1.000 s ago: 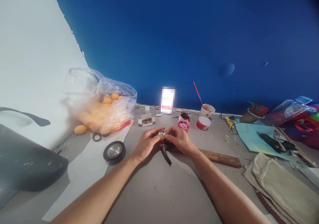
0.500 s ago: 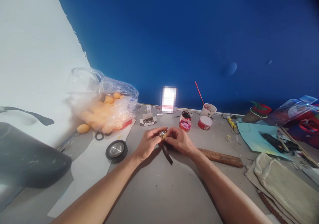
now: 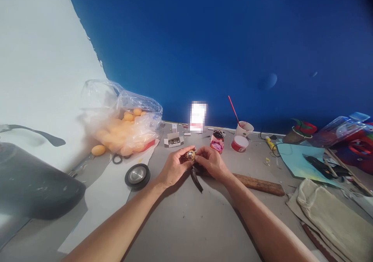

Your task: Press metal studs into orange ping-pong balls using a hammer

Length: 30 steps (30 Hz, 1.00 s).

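In the middle of the table my left hand is closed round a small ball, shiny metal on its visible face and yellow at the side. My right hand meets it from the right, thumb and forefinger pinched at the ball's edge; what lies between these fingertips is hidden. Just below the hands lies a dark curved piece, its upper end covered by the fingers. A wooden bar runs out from under my right wrist. Behind my left hand stands an open small box of shiny metal pieces.
Orange balls fill a clear plastic bag at left, near a black-rimmed disc. Behind my right hand are a dark-topped jar, a red-and-white tub and a paper cup with a red stick. A beige cloth lies at right.
The ball has turned slightly in my fingers, and more of its yellow side shows towards the right hand. Both hands remain in nearly the same place.
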Motion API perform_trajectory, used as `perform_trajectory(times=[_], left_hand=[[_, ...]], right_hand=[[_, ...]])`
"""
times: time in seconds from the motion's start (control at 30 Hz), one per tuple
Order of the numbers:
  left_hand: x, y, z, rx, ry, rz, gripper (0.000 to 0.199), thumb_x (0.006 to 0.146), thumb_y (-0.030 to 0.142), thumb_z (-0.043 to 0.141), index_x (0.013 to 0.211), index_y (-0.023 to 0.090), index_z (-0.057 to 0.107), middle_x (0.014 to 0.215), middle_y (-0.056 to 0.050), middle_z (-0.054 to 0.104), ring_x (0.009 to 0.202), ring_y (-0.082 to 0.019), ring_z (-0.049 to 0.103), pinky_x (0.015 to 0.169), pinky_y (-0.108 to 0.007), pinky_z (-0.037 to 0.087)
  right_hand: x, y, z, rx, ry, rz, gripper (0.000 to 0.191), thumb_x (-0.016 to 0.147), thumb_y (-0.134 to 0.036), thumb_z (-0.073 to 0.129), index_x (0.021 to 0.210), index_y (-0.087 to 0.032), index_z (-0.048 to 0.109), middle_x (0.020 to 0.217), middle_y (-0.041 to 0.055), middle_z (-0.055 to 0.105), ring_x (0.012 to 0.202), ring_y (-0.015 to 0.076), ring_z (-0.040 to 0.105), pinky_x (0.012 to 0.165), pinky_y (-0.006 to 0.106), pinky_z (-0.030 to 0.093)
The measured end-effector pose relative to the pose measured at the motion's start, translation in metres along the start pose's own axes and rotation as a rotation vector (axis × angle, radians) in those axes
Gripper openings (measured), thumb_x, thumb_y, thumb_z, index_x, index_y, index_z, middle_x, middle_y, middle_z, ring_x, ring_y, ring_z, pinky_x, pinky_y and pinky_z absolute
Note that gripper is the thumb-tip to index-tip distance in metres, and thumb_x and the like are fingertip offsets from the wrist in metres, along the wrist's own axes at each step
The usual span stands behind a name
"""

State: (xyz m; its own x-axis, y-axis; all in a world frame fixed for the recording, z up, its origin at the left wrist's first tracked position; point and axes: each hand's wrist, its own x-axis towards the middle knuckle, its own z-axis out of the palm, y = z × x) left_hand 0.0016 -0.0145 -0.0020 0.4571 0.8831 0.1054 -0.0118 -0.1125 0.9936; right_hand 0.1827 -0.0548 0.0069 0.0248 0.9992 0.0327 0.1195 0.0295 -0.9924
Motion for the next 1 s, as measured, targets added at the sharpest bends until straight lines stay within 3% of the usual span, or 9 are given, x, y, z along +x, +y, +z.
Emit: perform_trajectory(times=[0.13, 0.3, 0.47, 0.73, 0.83, 1.0], left_hand=[[0.000, -0.002, -0.001, -0.011, 0.005, -0.007, 0.064, 0.077, 0.029, 0.081, 0.138, 0.017, 0.068, 0.131, -0.012, 0.075, 0.113, -0.027, 0.072, 0.106, -0.044, 0.055], [-0.001, -0.003, 0.000, 0.001, 0.028, -0.012, 0.062, 0.077, 0.031, 0.081, 0.136, 0.017, 0.069, 0.111, -0.008, 0.078, 0.098, -0.025, 0.073, 0.094, -0.041, 0.059], [-0.001, -0.003, 0.002, 0.029, 0.041, 0.027, 0.059, 0.076, 0.028, 0.082, 0.133, 0.019, 0.071, 0.113, -0.009, 0.077, 0.101, -0.025, 0.071, 0.091, -0.039, 0.060], [-0.005, 0.007, 0.006, 0.127, 0.101, 0.102, 0.042, 0.077, 0.031, 0.081, 0.118, 0.020, 0.079, 0.104, -0.006, 0.071, 0.091, -0.022, 0.069, 0.086, -0.037, 0.060], [-0.007, 0.007, 0.008, 0.113, 0.098, 0.079, 0.044, 0.079, 0.032, 0.080, 0.121, 0.020, 0.077, 0.107, -0.007, 0.072, 0.095, -0.023, 0.070, 0.086, -0.037, 0.060], [-0.007, 0.003, 0.009, 0.037, 0.072, 0.042, 0.054, 0.081, 0.029, 0.077, 0.133, 0.021, 0.068, 0.127, -0.010, 0.068, 0.094, -0.021, 0.071, 0.076, -0.034, 0.063]], right_hand=[[0.001, 0.002, 0.000, -0.007, 0.026, 0.000, 0.023, 0.080, -0.040, 0.073, 0.083, -0.019, 0.063, 0.065, -0.0038, 0.059, 0.056, 0.0113, 0.049, 0.052, 0.024, 0.036], [-0.001, 0.001, -0.002, 0.054, -0.080, -0.003, 0.032, 0.083, -0.042, 0.075, 0.101, -0.017, 0.066, 0.079, 0.0014, 0.069, 0.061, 0.0123, 0.056, 0.054, 0.024, 0.039], [-0.002, 0.001, -0.004, 0.042, -0.116, -0.019, 0.040, 0.085, -0.045, 0.076, 0.111, -0.016, 0.066, 0.085, 0.0048, 0.073, 0.074, 0.0176, 0.065, 0.062, 0.027, 0.045], [-0.006, -0.011, 0.001, -0.102, -0.068, -0.020, 0.031, 0.086, -0.038, 0.072, 0.108, -0.017, 0.071, 0.075, -0.0002, 0.067, 0.066, 0.0140, 0.055, 0.059, 0.026, 0.039], [-0.006, -0.013, 0.001, -0.090, -0.073, -0.029, 0.030, 0.083, -0.036, 0.073, 0.107, -0.017, 0.072, 0.073, -0.0009, 0.065, 0.064, 0.0134, 0.053, 0.058, 0.026, 0.038], [-0.003, -0.009, -0.004, 0.143, -0.103, 0.105, 0.035, 0.081, -0.042, 0.074, 0.106, -0.018, 0.072, 0.070, -0.0014, 0.063, 0.060, 0.0130, 0.054, 0.053, 0.025, 0.040]])
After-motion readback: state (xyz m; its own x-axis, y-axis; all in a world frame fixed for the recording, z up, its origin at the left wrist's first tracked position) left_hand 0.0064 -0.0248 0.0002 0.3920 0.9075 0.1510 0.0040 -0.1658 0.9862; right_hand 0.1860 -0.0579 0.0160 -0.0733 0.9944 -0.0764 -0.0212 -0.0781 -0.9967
